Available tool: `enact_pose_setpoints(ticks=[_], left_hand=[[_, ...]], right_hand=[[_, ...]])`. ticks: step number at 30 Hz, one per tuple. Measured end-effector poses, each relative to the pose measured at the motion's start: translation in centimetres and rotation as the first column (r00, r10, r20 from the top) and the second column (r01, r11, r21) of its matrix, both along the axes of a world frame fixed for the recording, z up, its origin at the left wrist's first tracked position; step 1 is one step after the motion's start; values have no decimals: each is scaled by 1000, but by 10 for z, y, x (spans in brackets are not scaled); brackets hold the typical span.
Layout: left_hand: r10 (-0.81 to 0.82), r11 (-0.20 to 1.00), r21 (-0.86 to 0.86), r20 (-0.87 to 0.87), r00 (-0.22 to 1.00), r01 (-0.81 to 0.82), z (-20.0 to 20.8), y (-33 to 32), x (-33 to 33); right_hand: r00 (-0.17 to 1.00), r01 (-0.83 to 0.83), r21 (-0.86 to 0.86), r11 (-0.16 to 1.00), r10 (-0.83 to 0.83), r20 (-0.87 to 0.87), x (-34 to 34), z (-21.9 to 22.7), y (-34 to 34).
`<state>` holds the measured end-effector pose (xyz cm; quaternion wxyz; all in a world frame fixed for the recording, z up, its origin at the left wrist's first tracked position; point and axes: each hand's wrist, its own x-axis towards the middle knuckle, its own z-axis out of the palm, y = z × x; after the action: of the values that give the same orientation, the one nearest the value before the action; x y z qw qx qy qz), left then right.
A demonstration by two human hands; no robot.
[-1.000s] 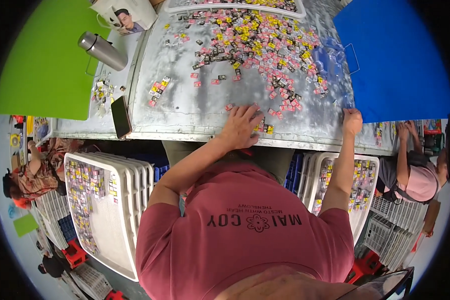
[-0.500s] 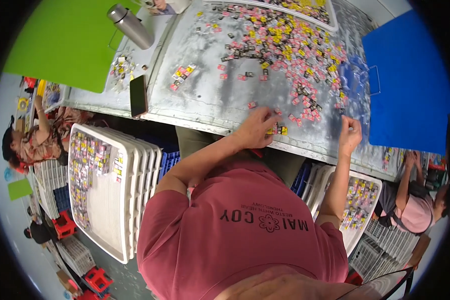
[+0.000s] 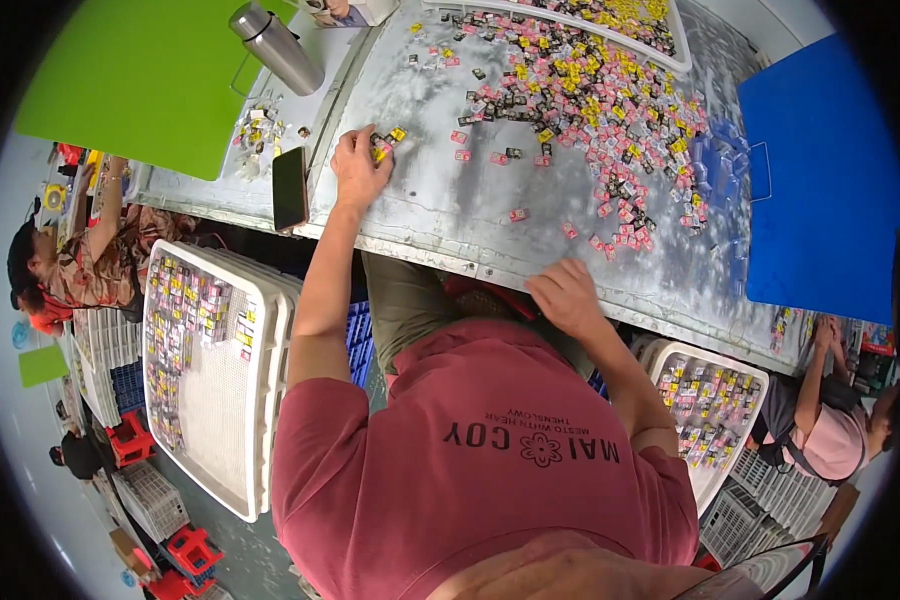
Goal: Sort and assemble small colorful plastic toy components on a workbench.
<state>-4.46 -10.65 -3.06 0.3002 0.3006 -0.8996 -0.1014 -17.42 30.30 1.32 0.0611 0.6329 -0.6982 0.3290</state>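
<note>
My left hand (image 3: 361,172) rests on the left part of the metal table, its bent fingers closed about small square plastic pieces (image 3: 389,142) in yellow, black and pink. They stand in a short, close cluster, partly covered by my fingers. At the table's front edge, my right hand (image 3: 567,296) has loosely bent fingers apart from the thumb, and nothing shows in it. Beyond it lie a few loose pink pieces (image 3: 518,215). Farther back spreads a large heap of similar pink, black, yellow and white pieces (image 3: 610,130).
A white tray of pieces (image 3: 682,62) stands at the back. Near my left hand are a phone (image 3: 290,188) and a steel flask (image 3: 278,50). Stacked trays (image 3: 220,440) and another tray (image 3: 705,480) flank me. Green (image 3: 135,90) and blue (image 3: 820,180) panels border the table. Co-workers sit both sides.
My left hand has gone from the front edge to the cluster at the left; the short row of pieces beside it has left the edge. My right hand has come left and nearer.
</note>
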Motion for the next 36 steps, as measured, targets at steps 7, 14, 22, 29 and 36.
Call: enact_pose_setpoints(ticks=[7,14,22,29,36], left_hand=[[20,984,-178,127,992,3,9,9,-2],[-502,864,-41,-97,859,501,16,64,-67],[-471,882,16,-8,882,471,-3,71,-68],[-189,903,374,-90,978,209,-2,112,-42],[-454,822,302,-168,875,484,0,155,-79]], right_hand=[[998,-4,84,996,-2,60,9,-11,-20],[982,177,8,984,-177,60,-27,-18,-70],[991,76,95,993,-86,103,-62,-33,-93],[919,382,41,923,-385,91,-77,-35,-110],[873,482,53,875,-484,55,-89,-34,-110]])
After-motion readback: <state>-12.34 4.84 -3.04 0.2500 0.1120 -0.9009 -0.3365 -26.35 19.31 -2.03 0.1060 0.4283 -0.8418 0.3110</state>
